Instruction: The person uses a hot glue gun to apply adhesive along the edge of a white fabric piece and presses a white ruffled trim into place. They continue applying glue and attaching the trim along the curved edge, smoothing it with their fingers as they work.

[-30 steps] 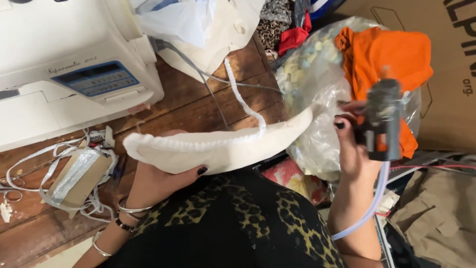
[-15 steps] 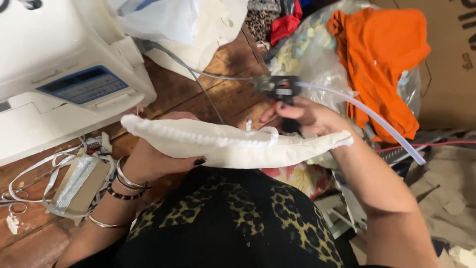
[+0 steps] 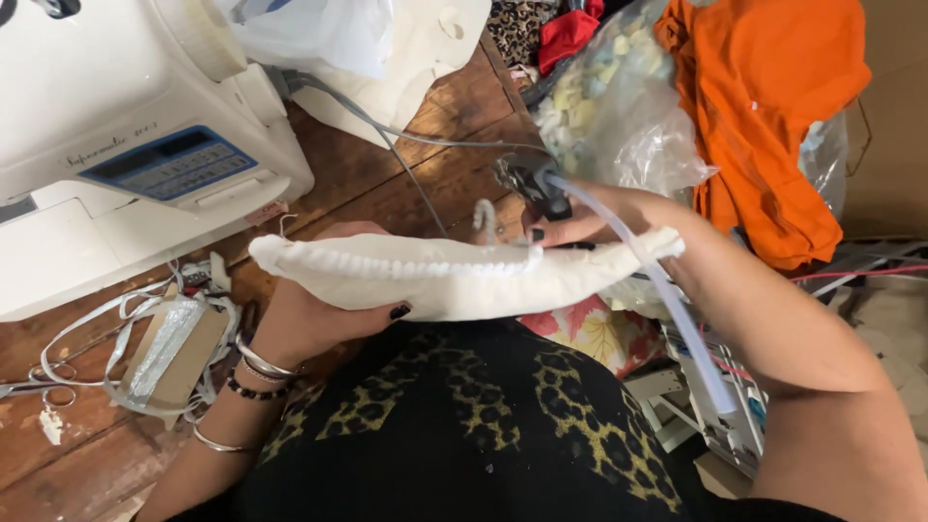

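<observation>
My left hand (image 3: 314,314) grips a long curved white padded fabric piece (image 3: 454,275) from below, thumb on its front face. A line of beaded white trim runs along its top edge. My right hand (image 3: 590,217) holds a dark glue gun (image 3: 532,184) with its tip down at the trim near the piece's right half. A clear glue stick (image 3: 667,309) sticks out of the gun's back over my right forearm. Leopard-print fabric (image 3: 454,435) covers my lap beneath.
A white sewing machine (image 3: 116,155) stands at the left on the wooden table (image 3: 435,164). Ribbon wound on a card (image 3: 169,348) and scissors (image 3: 39,387) lie at the left front. A clear bag of stuffing (image 3: 619,106) and orange cloth (image 3: 773,106) sit at the right.
My right hand brought the glue gun in from the far right, down to the trim on the white piece. My left hand levelled the piece and kept its grip.
</observation>
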